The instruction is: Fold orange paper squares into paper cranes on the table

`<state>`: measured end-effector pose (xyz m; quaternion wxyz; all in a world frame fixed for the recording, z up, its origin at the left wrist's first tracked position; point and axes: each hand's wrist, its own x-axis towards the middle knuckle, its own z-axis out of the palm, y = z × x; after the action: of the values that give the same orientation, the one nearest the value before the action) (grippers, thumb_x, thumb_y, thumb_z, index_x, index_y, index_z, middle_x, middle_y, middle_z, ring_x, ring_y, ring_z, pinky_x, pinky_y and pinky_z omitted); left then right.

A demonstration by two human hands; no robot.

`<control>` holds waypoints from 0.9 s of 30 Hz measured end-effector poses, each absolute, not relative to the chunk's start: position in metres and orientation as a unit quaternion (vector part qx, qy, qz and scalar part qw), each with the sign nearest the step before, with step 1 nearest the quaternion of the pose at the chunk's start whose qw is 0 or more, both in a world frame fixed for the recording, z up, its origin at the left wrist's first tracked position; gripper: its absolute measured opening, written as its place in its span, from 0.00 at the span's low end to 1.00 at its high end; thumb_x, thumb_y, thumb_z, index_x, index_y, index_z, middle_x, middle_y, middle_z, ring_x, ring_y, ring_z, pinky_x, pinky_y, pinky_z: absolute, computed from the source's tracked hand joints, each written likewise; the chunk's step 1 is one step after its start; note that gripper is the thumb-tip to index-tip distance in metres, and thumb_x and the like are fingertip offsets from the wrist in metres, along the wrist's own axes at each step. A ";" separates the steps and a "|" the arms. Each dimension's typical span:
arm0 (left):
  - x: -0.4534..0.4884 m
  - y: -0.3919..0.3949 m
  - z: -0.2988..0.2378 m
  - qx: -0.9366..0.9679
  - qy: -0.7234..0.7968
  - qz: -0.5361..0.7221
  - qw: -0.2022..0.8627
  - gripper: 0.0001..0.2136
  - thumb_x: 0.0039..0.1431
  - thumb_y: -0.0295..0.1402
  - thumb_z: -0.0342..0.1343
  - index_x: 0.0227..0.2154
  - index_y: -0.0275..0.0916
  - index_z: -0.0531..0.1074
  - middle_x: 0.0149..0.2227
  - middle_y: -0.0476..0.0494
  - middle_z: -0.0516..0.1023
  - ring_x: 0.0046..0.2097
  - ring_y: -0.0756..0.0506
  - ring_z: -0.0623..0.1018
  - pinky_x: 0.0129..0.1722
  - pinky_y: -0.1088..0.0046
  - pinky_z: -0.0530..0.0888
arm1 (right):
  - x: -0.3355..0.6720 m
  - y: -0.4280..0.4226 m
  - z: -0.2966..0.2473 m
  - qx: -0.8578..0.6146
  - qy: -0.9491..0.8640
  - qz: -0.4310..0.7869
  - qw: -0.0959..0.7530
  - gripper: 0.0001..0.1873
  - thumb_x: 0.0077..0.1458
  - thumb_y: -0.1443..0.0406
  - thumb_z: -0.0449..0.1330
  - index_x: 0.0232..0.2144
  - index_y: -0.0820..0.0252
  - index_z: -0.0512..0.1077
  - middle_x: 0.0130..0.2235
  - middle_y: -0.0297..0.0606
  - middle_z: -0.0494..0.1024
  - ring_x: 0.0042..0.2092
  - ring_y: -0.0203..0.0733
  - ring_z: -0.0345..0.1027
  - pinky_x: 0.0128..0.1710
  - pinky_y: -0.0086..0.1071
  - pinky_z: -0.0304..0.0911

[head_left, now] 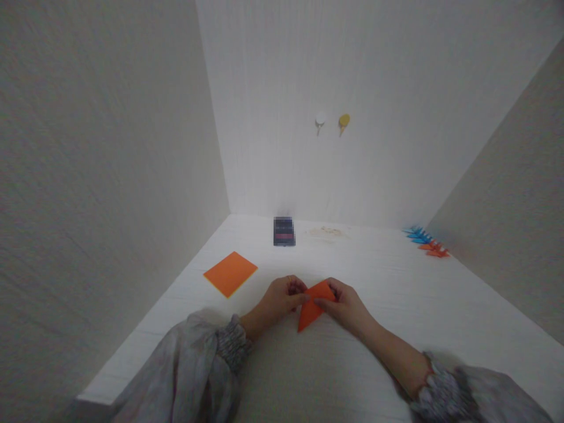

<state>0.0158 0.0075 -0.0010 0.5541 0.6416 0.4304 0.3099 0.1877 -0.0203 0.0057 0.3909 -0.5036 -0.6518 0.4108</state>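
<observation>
A folded piece of orange paper [311,309], pointed toward me, lies on the white table [396,305] between both hands. My left hand [282,298] pinches its left upper edge with closed fingers. My right hand [346,304] presses and grips its right upper edge, fingers curled. Both wrists wear grey patterned sleeves.
A flat stack of orange square paper [230,273] lies to the left. A small dark box [284,231] stands near the back wall. Folded blue paper shapes [418,235] and orange paper shapes [435,249] sit at the right wall. Two wall hooks [332,122] hang above. White walls enclose three sides.
</observation>
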 end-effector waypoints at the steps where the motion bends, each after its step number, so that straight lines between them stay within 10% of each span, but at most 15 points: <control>1: 0.015 0.008 -0.002 0.659 0.439 0.296 0.535 0.11 0.43 0.35 0.56 0.29 0.33 0.67 0.22 0.50 0.69 0.21 0.55 0.65 0.20 0.79 0.62 | 0.188 -0.020 0.004 -0.511 -0.664 0.387 0.384 0.05 0.44 0.65 0.57 0.27 0.61 0.66 0.23 0.30 0.69 0.25 0.34 0.62 0.23 0.27 0.57; 11: 0.007 -0.004 0.015 0.843 0.457 0.180 0.221 0.12 0.49 0.35 0.51 0.37 0.37 0.68 0.37 0.44 0.70 0.33 0.48 0.71 0.32 0.73 0.66 | 0.186 -0.018 0.002 -0.531 -0.770 0.199 0.293 0.07 0.46 0.69 0.53 0.28 0.59 0.70 0.27 0.35 0.73 0.29 0.37 0.65 0.28 0.29 0.59; 27: -0.008 -0.012 0.027 0.944 0.319 0.066 0.046 0.13 0.58 0.37 0.41 0.35 0.37 0.69 0.36 0.42 0.68 0.29 0.49 0.70 0.26 0.73 0.66 | 0.192 -0.025 0.001 -0.428 -0.853 0.140 0.262 0.14 0.48 0.72 0.52 0.40 0.63 0.66 0.37 0.42 0.70 0.40 0.40 0.62 0.41 0.35 0.61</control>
<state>-0.0084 -0.0125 0.0273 0.0464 0.9444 0.3187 0.0655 0.1921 -0.0247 0.0014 0.2621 -0.4281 -0.8534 0.1403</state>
